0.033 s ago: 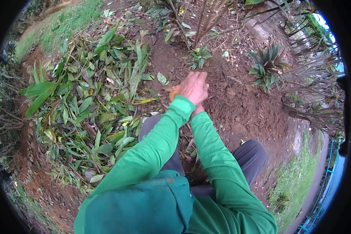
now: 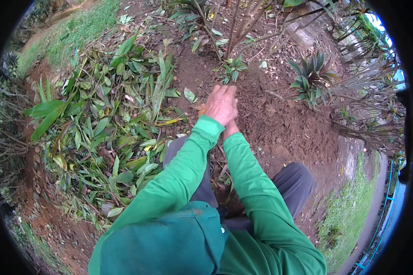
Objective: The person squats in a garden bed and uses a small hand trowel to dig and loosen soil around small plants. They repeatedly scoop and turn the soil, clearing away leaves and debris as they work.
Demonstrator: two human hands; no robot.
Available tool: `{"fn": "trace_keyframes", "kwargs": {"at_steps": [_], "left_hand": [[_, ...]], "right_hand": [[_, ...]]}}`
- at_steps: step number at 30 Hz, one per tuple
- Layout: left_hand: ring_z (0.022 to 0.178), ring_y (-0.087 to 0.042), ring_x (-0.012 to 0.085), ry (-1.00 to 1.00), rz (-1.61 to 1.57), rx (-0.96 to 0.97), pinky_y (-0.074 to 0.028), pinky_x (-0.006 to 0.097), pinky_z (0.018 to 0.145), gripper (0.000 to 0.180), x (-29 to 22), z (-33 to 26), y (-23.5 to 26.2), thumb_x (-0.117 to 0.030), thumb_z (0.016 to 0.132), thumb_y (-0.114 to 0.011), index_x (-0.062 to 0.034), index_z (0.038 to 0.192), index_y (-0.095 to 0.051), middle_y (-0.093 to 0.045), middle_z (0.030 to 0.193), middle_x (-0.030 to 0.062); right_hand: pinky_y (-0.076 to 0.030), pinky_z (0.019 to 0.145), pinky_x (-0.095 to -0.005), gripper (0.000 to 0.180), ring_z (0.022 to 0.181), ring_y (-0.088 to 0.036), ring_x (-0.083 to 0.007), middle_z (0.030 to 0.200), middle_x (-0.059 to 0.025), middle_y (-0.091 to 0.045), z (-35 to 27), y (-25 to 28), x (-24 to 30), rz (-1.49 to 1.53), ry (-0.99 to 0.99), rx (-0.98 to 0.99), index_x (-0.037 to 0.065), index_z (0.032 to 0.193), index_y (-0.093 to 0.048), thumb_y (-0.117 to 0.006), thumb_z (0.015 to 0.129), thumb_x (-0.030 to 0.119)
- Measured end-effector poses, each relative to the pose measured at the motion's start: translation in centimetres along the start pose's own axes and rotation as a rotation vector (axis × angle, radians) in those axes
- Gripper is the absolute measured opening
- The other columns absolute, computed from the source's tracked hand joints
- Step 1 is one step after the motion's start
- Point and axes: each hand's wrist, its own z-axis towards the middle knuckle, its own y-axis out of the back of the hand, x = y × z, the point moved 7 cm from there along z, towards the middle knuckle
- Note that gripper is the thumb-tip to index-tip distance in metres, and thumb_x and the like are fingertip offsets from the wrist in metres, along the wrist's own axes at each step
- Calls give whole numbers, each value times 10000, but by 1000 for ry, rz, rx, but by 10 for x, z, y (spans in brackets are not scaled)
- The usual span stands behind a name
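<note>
Shifting slightly left, left hand [image 2: 221,105] covering most of the right hand [image 2: 230,128] over bare soil [image 2: 280,135].
Left fingers look bent, right ones hidden; whether either grips the adjacent orange piece [image 2: 202,109] cannot be told. The minor shift seemingly keeps work near the green plant [image 2: 234,69].

At the centre, the right grip [image 2: 230,128] is being partly covered by the left grip [image 2: 221,105]; both are being bordered on the right by soil [image 2: 289,133]. The left side is being occupied by a leaf pile [image 2: 96,126]. Above the grips, a sprout [image 2: 234,69] is being backed by shrub stems [image 2: 239,34]. The upper right is being taken up by another plant [image 2: 312,79], the lower right by grass [image 2: 348,217], edged by a path [image 2: 371,220].
</note>
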Motion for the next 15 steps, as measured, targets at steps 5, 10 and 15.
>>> {"fn": "trace_keyframes", "kwargs": {"at_steps": [5,10,15], "left_hand": [[972,-551,383,90,115,186,-427,436,876,379,20,-21,27,-95,721,-533,8,1085,-561,-598,1050,209],[943,-593,386,193,444,445,-490,457,787,393,24,-29,36,-178,713,-567,2,1061,-541,-608,1027,229],[859,-632,370,306,599,817,-512,455,730,457,47,-54,17,-238,709,-592,-22,1102,-507,-646,944,193]], "right_hand": [[-346,993,-320,540,1165,-457,-206,1220,-71,-513,-28,-35,4,97,117,-127,124,1263,-452,-583,833,423],[-498,734,-307,337,851,-617,-221,961,-92,-623,-29,-55,17,-50,135,-360,58,1065,-594,-578,810,278],[-476,477,-380,160,581,-581,-231,759,-156,-596,-6,-35,-5,76,3,-614,-97,828,-552,-456,718,-32]]}}
